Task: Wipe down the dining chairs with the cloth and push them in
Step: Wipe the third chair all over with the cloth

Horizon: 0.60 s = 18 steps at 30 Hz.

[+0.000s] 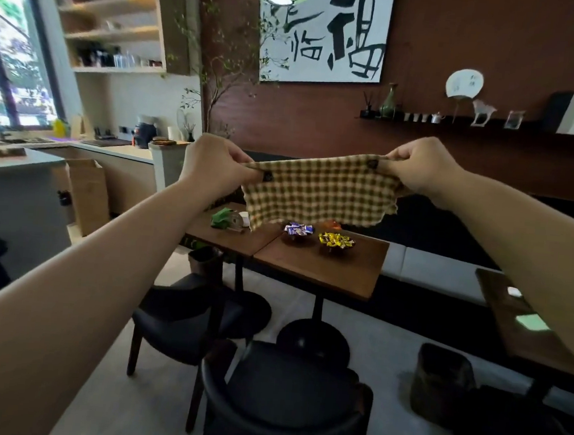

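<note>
Head view: a checked cloth (pixel 318 189) is being pinched at its top corners by the left hand (pixel 210 166) and right hand (pixel 420 166), stretched left-right, hanging above the wooden table (pixel 319 268) and two dark dining chairs (pixel 285 399).

I count two hands (pixel 210 166) (pixel 420 169), one cloth (pixel 318 192), two chairs (pixel 181 325) (pixel 284 402), three worktops (pixel 232 237) (pixel 322 271) (pixel 524 325), two candy dishes (pixel 297 230) (pixel 336 240) and two bins (pixel 205 257) (pixel 441 377).
</note>
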Motion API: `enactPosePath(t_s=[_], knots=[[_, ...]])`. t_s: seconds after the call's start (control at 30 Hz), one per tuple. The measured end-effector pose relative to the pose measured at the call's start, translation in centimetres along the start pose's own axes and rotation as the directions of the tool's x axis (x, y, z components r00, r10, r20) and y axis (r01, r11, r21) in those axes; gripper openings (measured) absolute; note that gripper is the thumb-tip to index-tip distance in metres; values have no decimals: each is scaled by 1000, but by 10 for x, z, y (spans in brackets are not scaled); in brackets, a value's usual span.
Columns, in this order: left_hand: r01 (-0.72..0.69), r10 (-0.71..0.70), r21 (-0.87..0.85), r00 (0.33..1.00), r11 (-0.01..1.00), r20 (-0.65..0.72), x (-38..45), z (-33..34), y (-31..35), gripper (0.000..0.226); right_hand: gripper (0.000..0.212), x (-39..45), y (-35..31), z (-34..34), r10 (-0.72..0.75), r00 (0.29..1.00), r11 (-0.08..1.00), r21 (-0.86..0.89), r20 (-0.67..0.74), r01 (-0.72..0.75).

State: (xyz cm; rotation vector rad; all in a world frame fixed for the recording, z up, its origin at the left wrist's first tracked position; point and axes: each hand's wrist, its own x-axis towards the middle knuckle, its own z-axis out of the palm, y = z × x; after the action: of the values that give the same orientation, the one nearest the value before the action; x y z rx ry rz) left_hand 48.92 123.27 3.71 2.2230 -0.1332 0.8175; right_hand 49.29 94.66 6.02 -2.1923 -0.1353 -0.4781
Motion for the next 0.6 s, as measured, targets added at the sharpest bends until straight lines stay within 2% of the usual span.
enactPosePath(t_s=[0.1, 0.17, 0.27, 0.37, 0.47, 0.6], knots=[[105, -93, -153, 992, 983, 85, -1, -3, -8, 15, 16, -8, 4, 9, 105, 989, 934, 330, 105, -134], [185, -155, -251, 979, 950, 134, -5, -6, -13, 12, 24, -13, 8, 12, 120, 973, 891, 411, 197, -193], [191, -173, -206, 979, 960, 105, -7, -7, -24, 14, 26, -15, 15, 16, 103, 975, 942, 296, 199, -160], [70, -71, 39, 996, 997, 48, -14, -5, -27, 13, 8, -17, 18, 20, 40, 990, 985, 159, 135, -61], [5, -10, 142, 999, 990, 34, -20, -2, -28, 15, 19, -18, 19, 23, 27, 984, 999, 33, 175, -34], [23, -30, 105, 998, 994, 64, -23, 1, -37, 14, 33, -19, 24, 27, 39, 963, 997, -74, 268, -19]])
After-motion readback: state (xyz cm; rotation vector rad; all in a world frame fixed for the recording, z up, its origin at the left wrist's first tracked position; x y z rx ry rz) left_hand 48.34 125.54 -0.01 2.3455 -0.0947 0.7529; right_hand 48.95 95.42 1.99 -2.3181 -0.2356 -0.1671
